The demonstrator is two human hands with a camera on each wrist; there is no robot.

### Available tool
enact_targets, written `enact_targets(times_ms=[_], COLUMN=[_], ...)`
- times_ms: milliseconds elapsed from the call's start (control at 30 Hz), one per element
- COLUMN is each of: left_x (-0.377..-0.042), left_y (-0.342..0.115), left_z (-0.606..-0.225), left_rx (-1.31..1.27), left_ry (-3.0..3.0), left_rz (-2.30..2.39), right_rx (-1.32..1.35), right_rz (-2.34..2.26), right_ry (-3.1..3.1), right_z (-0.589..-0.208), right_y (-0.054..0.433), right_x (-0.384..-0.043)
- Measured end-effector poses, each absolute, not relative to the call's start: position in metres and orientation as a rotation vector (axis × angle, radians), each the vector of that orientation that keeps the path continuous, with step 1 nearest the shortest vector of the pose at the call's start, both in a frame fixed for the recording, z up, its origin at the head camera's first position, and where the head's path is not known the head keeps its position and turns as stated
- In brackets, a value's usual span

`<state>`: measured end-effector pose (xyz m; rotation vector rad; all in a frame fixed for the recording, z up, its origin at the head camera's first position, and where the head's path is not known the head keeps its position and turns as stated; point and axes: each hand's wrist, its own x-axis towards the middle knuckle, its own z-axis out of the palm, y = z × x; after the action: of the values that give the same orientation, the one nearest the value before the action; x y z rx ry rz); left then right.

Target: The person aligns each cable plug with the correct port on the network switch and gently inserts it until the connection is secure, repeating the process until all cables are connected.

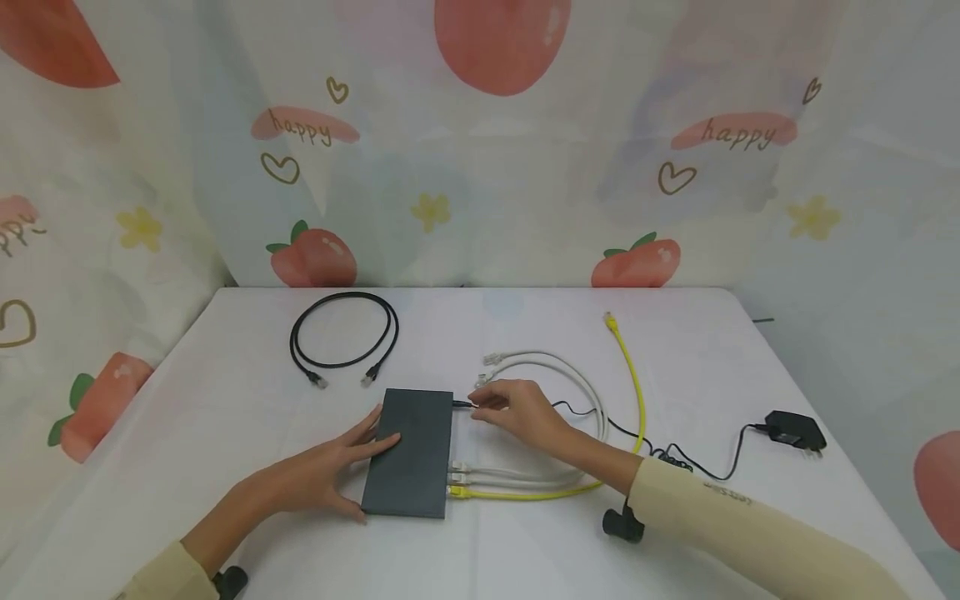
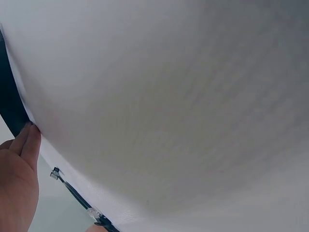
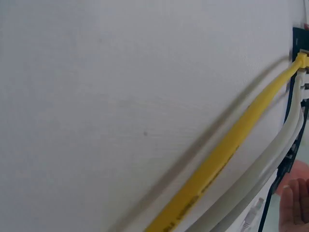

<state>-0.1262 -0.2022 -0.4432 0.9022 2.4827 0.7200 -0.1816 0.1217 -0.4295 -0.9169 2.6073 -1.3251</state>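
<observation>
A flat dark box [image 1: 408, 450] lies on the white table, with network ports visible along its right edge. My left hand [image 1: 337, 467] rests on its left side, the index finger extended over the top. Two white network cables [image 1: 517, 477] and a yellow network cable [image 1: 540, 496] enter the right side. Farther back on that side sits a thin black power plug [image 1: 462, 404]. My right hand [image 1: 528, 412] is at the plug's cable end, thumb and fingertips slightly apart. In the right wrist view, the fingers [image 3: 294, 203] appear beside the thin black cable [image 3: 270, 198], not wrapped round it.
A coiled black network cable [image 1: 345, 364] lies at the back left. The free white plugs [image 1: 492, 359] lie behind my right hand, and the yellow cable's free plug [image 1: 610, 320] farther back. A black power adapter [image 1: 795, 431] sits near the right table edge.
</observation>
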Motion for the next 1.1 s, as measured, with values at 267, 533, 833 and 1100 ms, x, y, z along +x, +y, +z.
enact_targets(times_ms=[267, 533, 833, 1100], left_x=[-0.125, -0.125, -0.125, -0.126], left_y=[-0.203, -0.204, -0.205, -0.206], left_z=[-0.443, -0.442, -0.444, -0.443], left_rx=[0.919, 0.914, 0.919, 0.907], left_ry=[2.466, 2.465, 2.473, 2.472], left_rz=[0.740, 0.735, 0.727, 0.713], right_rx=[-0.939, -0.989, -1.054, -1.124], right_rz=[-1.298, -1.282, -1.284, -1.268], right_ry=[2.638, 2.648, 2.614, 2.614], right_z=[-0.427, -0.426, -0.427, -0.427], right_y=[0.110, 0.100, 0.090, 0.083], right_x=[-0.193, -0.207, -0.221, -0.229])
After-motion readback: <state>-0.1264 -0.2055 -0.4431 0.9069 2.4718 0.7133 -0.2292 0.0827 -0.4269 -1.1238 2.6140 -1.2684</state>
